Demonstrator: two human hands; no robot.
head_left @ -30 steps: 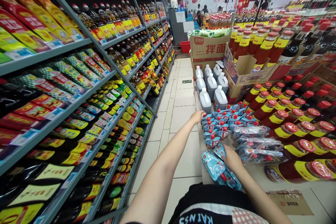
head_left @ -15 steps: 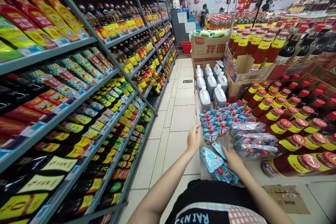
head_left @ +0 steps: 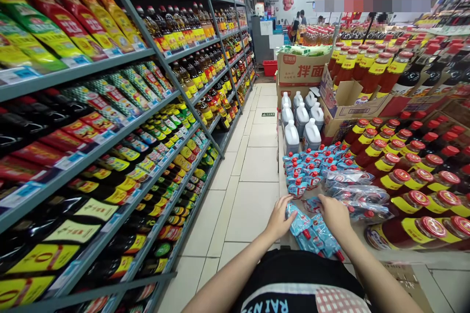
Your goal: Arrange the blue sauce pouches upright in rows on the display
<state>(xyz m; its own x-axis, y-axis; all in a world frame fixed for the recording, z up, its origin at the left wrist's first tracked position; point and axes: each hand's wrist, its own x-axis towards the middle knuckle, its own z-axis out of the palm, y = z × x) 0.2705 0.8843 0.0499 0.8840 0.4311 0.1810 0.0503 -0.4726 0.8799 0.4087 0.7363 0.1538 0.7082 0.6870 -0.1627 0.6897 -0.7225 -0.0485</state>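
My left hand (head_left: pixel 281 217) and my right hand (head_left: pixel 335 214) both rest on a loose bundle of blue spout pouches with red caps (head_left: pixel 312 232) lying near the front edge of a low display. The left fingers curl over the bundle's left end, the right hand presses on its upper right side. Just beyond stands a group of the same blue pouches (head_left: pixel 312 168), upright in rows. Clear bags holding more pouches (head_left: pixel 354 195) lie to the right of them.
Grey shelving (head_left: pixel 110 122) full of sauce bottles and packets runs along the left. A tiled aisle (head_left: pixel 257 176) lies between. Red-capped bottles (head_left: pixel 404 176), white jugs (head_left: pixel 303 127) and cardboard boxes (head_left: pixel 301 71) fill the right display. People stand far down the aisle.
My left hand drew back from the standing pouches and came down onto the bundle beside my right hand. The view shifted slightly right.
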